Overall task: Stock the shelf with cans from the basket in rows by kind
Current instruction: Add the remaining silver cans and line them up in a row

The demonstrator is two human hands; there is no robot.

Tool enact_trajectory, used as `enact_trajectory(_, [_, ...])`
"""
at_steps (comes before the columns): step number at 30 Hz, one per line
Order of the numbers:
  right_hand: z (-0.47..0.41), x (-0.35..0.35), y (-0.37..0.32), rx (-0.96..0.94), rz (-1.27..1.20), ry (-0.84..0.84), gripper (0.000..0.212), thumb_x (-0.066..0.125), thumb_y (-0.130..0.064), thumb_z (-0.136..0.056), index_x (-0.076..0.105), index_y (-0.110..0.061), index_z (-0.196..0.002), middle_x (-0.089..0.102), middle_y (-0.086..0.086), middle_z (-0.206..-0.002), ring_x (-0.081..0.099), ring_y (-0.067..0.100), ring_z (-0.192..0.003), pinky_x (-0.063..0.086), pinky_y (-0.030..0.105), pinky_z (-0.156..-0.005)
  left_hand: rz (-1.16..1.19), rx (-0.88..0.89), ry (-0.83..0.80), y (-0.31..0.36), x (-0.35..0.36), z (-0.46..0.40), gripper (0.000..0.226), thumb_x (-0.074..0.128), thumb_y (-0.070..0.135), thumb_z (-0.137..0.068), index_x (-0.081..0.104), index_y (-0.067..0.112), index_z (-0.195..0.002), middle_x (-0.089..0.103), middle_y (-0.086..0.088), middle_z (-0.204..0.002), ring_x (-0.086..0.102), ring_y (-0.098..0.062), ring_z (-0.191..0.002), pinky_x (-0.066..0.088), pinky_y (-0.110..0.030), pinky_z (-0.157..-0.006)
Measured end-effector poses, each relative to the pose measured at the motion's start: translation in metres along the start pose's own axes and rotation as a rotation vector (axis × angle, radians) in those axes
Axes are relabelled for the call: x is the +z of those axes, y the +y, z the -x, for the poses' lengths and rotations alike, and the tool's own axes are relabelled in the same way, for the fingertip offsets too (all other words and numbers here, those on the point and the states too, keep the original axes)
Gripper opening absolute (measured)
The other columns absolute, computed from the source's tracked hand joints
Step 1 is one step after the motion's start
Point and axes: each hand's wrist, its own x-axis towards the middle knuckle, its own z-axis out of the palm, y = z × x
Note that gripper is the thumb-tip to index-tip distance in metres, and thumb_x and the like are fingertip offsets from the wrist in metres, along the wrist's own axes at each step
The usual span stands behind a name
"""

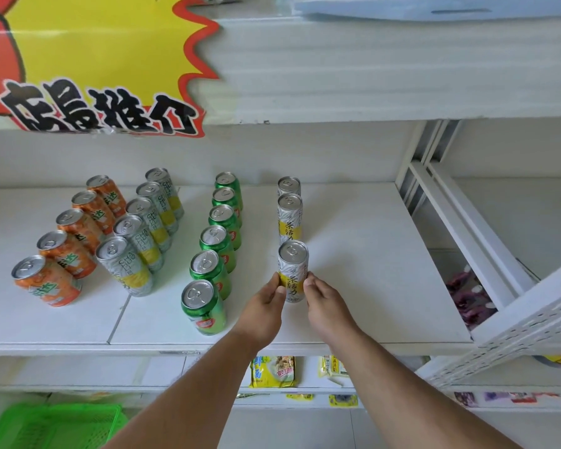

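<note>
Both hands, left hand [266, 303] and right hand [321, 303], grip a slim can [292, 270] labelled 茶活力, upright on the white shelf [370, 270].

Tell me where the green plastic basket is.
The green plastic basket sits in the head view's bottom-left corner, below the white shelf of cans and left of the left hand's forearm.
</note>
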Motion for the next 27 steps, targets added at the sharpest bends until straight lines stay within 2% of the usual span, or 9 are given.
enact_trajectory(4, [-0.015,0.0,-0.003,-0.005,0.0,-0.007,0.042,0.039,-0.029,-0.112,0.054,-0.017,-0.148,0.057,-0.002,-0.148,0.051,0.005,-0.128,0.034,0.019,-0.107,0.013,-0.016,0.005,0.0,-0.002,-0.012,0.066,0.045,0.063,-0.088,0.037,0.042,-0.151,0.048,0.019,-0.149,0.04,-0.001,-0.14,0.032,-0.042,-0.12])
enact_trajectory(7, [-0.028,0.0,-0.004,0.003,-0.016,-0.019,0.045,0.039,-0.03,-0.112,0.049,-0.016,-0.153,0.051,-0.002,-0.155,0.047,0.009,-0.14,0.032,0.02,-0.112,0.007,-0.034,0.012,0.0,-0.004,-0.027,0.073,0.044,0.068,-0.083,0.035,0.042,-0.151,0.047,0.018,-0.15,0.04,-0.002,-0.14,0.032,-0.042,-0.12])
enact_trajectory(10, [-0.043,0.0,-0.006,0.016,-0.029,-0.032,0.046,0.04,-0.032,-0.111,0.048,-0.018,-0.154,0.051,-0.003,-0.155,0.047,0.01,-0.141,0.033,0.027,-0.119,0.005,-0.046,0.016,0.004,-0.006,-0.041,0.076,0.043,0.071,-0.08,0.036,0.044,-0.15,0.048,0.018,-0.149,0.041,-0.002,-0.14,0.032,-0.041,-0.12])
enact_trajectory(14, [-0.061,-0.001,-0.008,0.031,-0.024,-0.031,0.047,0.039,-0.038,-0.11,0.051,-0.021,-0.152,0.057,-0.003,-0.15,0.054,0.007,-0.129,0.037,0.036,-0.121,0.032,-0.058,0.024,0.012,-0.006,-0.053,0.081,0.045,0.069,-0.078,0.036,0.039,-0.152,0.047,0.017,-0.151,0.041,-0.004,-0.139,0.033,-0.04,-0.12])
enact_trajectory(17, [-0.069,-0.003,-0.012,0.032,-0.003,-0.045,0.046,0.039,-0.04,-0.11,0.053,-0.024,-0.15,0.063,-0.014,-0.119,0.055,-0.003,-0.1,0.044,0.025,-0.103,0.029,-0.067,0.028,0.019,-0.006,-0.061,0.078,0.045,0.067,-0.08,0.035,0.039,-0.152,0.047,0.016,-0.151,0.041,-0.005,-0.139,0.034,-0.04,-0.119])
enact_trajectory(21, [-0.076,-0.004,-0.015,0.026,0.017,-0.049,0.045,0.038,-0.039,-0.11,0.055,-0.024,-0.148,0.059,-0.007,-0.146,0.053,0.005,-0.123,0.039,0.033,-0.118,0.026,-0.067,0.019,0.02,-0.007,-0.069,0.077,0.045,0.066,-0.081,0.034,0.039,-0.153,0.046,0.016,-0.151,0.041,-0.005,-0.139,0.034,-0.041,-0.119])
enact_trajectory(22, [-0.077,-0.004,-0.015,0.027,0.02,-0.049,0.043,0.037,-0.039,-0.11,0.058,-0.025,-0.145,0.061,-0.009,-0.143,0.053,0.005,-0.12,0.04,0.031,-0.115,0.019,-0.065,0.016,0.02,-0.007,-0.071,0.078,0.045,0.068,-0.08,0.033,0.04,-0.152,0.047,0.016,-0.15,0.042,-0.005,-0.139,0.034,-0.041,-0.118])
enact_trajectory(24, [-0.079,-0.004,-0.016,0.037,0.028,-0.05,0.035,0.037,-0.038,-0.11,0.063,-0.028,-0.13,0.064,-0.016,-0.116,0.054,0.001,-0.101,0.044,0.022,-0.096,0.015,-0.064,0.013,0.019,-0.008,-0.074,0.08,0.044,0.07,-0.077,0.034,0.042,-0.151,0.048,0.017,-0.149,0.042,-0.005,-0.138,0.034,-0.042,-0.118])
enact_trajectory(27, [-0.083,-0.002,-0.016,0.066,0.053,-0.04,0.017,0.037,-0.038,-0.109,0.054,-0.038,-0.113,0.045,-0.021,-0.083,0.04,-0.005,-0.074,0.034,0.014,-0.073,0.01,-0.076,0.015,0.019,-0.01,-0.079,0.078,0.045,0.071,-0.077,0.034,0.046,-0.15,0.048,0.018,-0.149,0.042,-0.006,-0.138,0.035,-0.042,-0.118])
